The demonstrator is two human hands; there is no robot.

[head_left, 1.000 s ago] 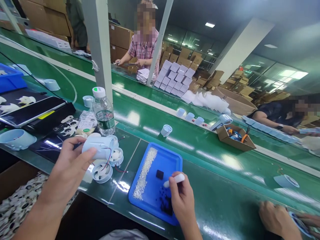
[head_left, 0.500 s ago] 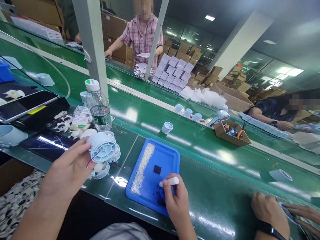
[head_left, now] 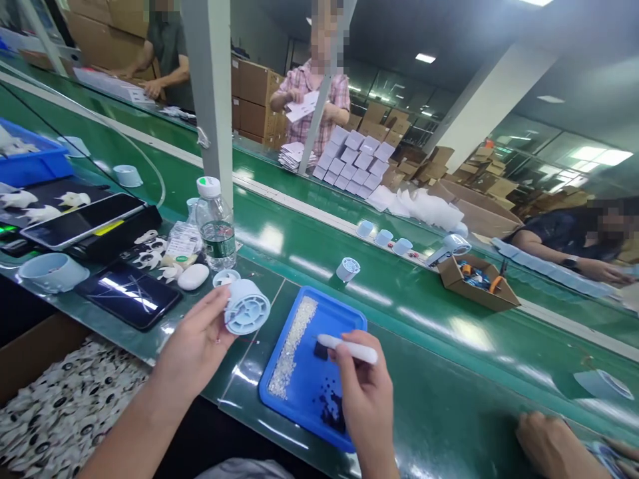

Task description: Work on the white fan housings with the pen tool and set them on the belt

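My left hand grips a light blue round plastic housing with a spoked end, tilted toward the right, left of the blue tray. Thin wires hang by it. In my right hand is a white pen-like tool, pinched between thumb and fingers over the tray. Its thin tip points left, just above a small black square block; whether they touch I cannot tell. Small whitish pieces line the tray's left side, and tiny black pieces lie near its front right.
A water bottle, a phone and another blue housing stand to the left. Below is a box of white parts. One housing sits on the green belt. A co-worker's hand is at the right.
The tool has gone from the black pieces up to the black block. My left hand has brought the housing nearer the tray. The view has shifted; a person opposite has raised white papers.
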